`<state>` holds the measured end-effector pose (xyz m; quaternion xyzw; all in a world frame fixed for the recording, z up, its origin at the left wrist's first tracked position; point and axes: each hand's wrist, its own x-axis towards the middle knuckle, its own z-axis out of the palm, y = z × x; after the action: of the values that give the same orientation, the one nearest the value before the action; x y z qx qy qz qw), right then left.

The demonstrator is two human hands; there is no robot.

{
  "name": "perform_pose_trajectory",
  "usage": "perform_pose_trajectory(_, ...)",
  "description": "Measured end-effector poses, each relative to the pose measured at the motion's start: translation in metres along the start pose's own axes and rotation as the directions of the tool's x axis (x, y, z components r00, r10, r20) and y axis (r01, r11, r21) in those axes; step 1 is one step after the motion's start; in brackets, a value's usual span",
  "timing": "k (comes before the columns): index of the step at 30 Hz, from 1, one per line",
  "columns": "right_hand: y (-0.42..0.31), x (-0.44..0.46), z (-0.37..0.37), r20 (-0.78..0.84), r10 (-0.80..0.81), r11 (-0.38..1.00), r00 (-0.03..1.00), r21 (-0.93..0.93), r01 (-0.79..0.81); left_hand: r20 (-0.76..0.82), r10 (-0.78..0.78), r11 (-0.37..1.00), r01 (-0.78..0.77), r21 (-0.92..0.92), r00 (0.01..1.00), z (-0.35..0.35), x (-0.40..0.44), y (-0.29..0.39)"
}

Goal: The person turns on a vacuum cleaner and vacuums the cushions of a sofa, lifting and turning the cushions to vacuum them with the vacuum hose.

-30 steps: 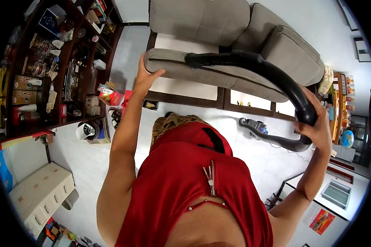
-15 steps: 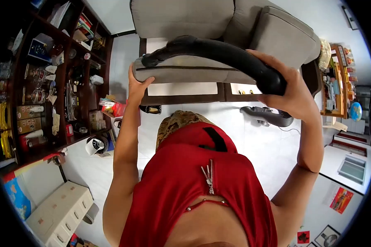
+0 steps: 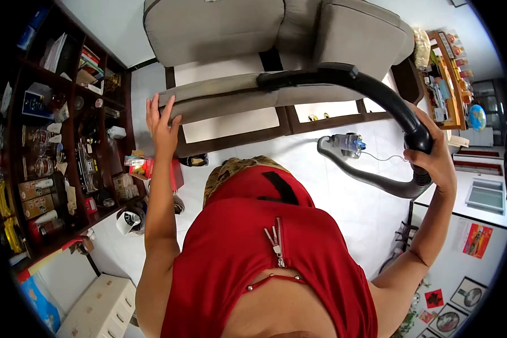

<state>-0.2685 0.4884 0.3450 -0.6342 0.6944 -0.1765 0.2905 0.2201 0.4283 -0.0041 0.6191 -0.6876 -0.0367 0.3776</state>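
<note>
My right hand (image 3: 434, 155) is wrapped round the black vacuum cleaner wand (image 3: 377, 93) near its hose end. The wand arches to the left, and its tip rests on the top edge of a grey sofa cushion (image 3: 225, 101). That cushion stands on its long edge at the front of the sofa frame. At the cushion's left end lies my left hand (image 3: 162, 127), its fingers spread against the fabric. A ribbed hose (image 3: 372, 180) loops from the wand down to the vacuum cleaner body (image 3: 349, 145) on the floor.
The grey sofa (image 3: 219, 34) has a dark frame with white panels (image 3: 231, 125). A dark shelf unit (image 3: 67, 107) full of small items stands on the left. Below it are a waste bin (image 3: 130, 221) and a red box (image 3: 174, 174). A wooden rack (image 3: 448, 84) stands at right.
The wand tip has moved right along the cushion, and my right hand has moved right and lower. My left hand's fingers have spread at the cushion's end. More of the vacuum cleaner body shows.
</note>
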Motion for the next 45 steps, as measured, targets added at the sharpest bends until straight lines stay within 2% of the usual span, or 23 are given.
perform_pose_trajectory(3, 0.024, -0.011, -0.017, -0.075, 0.068, 0.997, 0.995, -0.034, -0.071, -0.024, 0.031, 0.999, -0.031, -0.010, 0.999, 0.011, -0.001, -0.006)
perform_pose_trajectory(8, 0.068, -0.028, -0.046, -0.259, 0.149, 0.987, 0.954, -0.024, -0.161, 0.042, -0.035, 0.998, 0.037, -0.047, 0.998, 0.006, 0.007, 0.009)
perform_pose_trajectory(11, 0.098, -0.035, -0.060, -0.346, 0.127, 0.983, 0.929, -0.079, -0.164, 0.055, -0.057, 0.998, 0.058, -0.017, 0.997, 0.009, 0.011, 0.002)
perform_pose_trajectory(14, 0.103, -0.038, -0.061, -0.373, 0.161, 0.983, 0.914, -0.022, -0.182, 0.039, -0.004, 0.996, 0.000, 0.090, 0.999, 0.017, 0.014, -0.001)
perform_pose_trajectory(15, 0.104, -0.041, -0.056, -0.379, 0.128, 0.991, 0.917, 0.026, -0.128, 0.030, 0.012, 0.992, -0.015, 0.127, 0.999, 0.020, 0.016, -0.002)
perform_pose_trajectory(17, 0.089, -0.043, -0.039, -0.354, 0.061, 0.993, 0.933, 0.115, -0.021, 0.014, 0.010, 0.986, -0.012, 0.166, 1.000, 0.027, 0.019, 0.002)
perform_pose_trajectory(18, 0.072, -0.044, -0.032, -0.276, 0.056, 0.992, 0.960, 0.123, -0.022, 0.009, 0.019, 0.978, -0.020, 0.208, 1.000, 0.028, 0.023, 0.015)
perform_pose_trajectory(20, 0.052, -0.037, -0.005, -0.179, -0.118, 0.980, 0.977, 0.139, 0.144, 0.014, 0.069, 0.959, -0.070, 0.275, 0.998, 0.033, 0.032, 0.032)
perform_pose_trajectory(21, 0.038, -0.033, 0.007, -0.118, -0.131, 0.975, 0.984, 0.165, 0.149, 0.046, 0.074, 0.955, -0.084, 0.285, 0.996, 0.035, 0.035, 0.038)
perform_pose_trajectory(23, 0.031, -0.021, 0.027, -0.045, -0.319, 0.934, 0.947, 0.154, 0.323, 0.111, 0.078, 0.947, -0.108, 0.303, 0.991, 0.039, 0.041, 0.046)
perform_pose_trajectory(24, 0.030, -0.019, 0.032, -0.015, -0.312, 0.938, 0.950, 0.157, 0.310, 0.072, 0.094, 0.953, -0.111, 0.282, 0.993, 0.042, 0.044, 0.044)
perform_pose_trajectory(25, 0.032, -0.018, 0.035, 0.019, -0.306, 0.941, 0.952, 0.159, 0.299, 0.100, 0.075, 0.951, -0.102, 0.292, 0.992, 0.042, 0.048, 0.041)
perform_pose_trajectory(27, 0.045, -0.016, 0.036, -0.048, -0.317, 0.945, 0.947, 0.067, 0.320, 0.153, 0.025, 0.946, -0.073, 0.317, 0.988, 0.040, 0.054, 0.032)
perform_pose_trajectory(29, 0.062, -0.019, 0.027, -0.143, -0.277, 0.959, 0.950, 0.028, 0.283, 0.114, 0.058, 0.946, -0.091, 0.310, 0.992, 0.044, 0.060, 0.024)
perform_pose_trajectory(31, 0.077, -0.023, 0.018, -0.255, -0.152, 0.988, 0.955, -0.044, 0.145, 0.118, 0.054, 0.947, -0.088, 0.308, 0.992, 0.044, 0.068, 0.026)
perform_pose_trajectory(33, 0.108, -0.023, 0.008, -0.399, -0.177, 0.983, 0.900, -0.115, 0.142, 0.119, 0.062, 0.949, -0.096, 0.299, 0.991, 0.045, 0.074, 0.025)
perform_pose_trajectory(34, 0.115, -0.028, 0.001, -0.406, 0.004, 0.999, 0.914, -0.029, -0.018, 0.123, 0.066, 0.950, -0.100, 0.295, 0.990, 0.045, 0.077, 0.025)
perform_pose_trajectory(38, 0.124, -0.047, 0.007, -0.385, -0.058, 0.997, 0.921, 0.027, 0.074, 0.150, 0.065, 0.950, -0.107, 0.294, 0.987, 0.046, 0.085, 0.020)
perform_pose_trajectory(39, 0.114, -0.048, 0.018, -0.374, -0.139, 0.983, 0.917, 0.056, 0.172, 0.160, 0.064, 0.948, -0.110, 0.298, 0.985, 0.046, 0.086, 0.020)
perform_pose_trajectory(41, 0.100, -0.053, 0.037, -0.218, -0.169, 0.973, 0.961, 0.121, 0.199, 0.167, 0.068, 0.947, -0.117, 0.301, 0.984, 0.047, 0.091, 0.023)
perform_pose_trajectory(43, 0.077, -0.044, 0.058, -0.230, -0.433, 0.900, 0.872, -0.049, 0.433, 0.181, 0.079, 0.948, -0.130, 0.289, 0.980, 0.048, 0.097, 0.025)
perform_pose_trajectory(45, 0.070, -0.040, 0.072, -0.211, -0.384, 0.923, 0.899, -0.099, 0.371, 0.193, 0.080, 0.948, -0.134, 0.288, 0.978, 0.046, 0.098, 0.026)
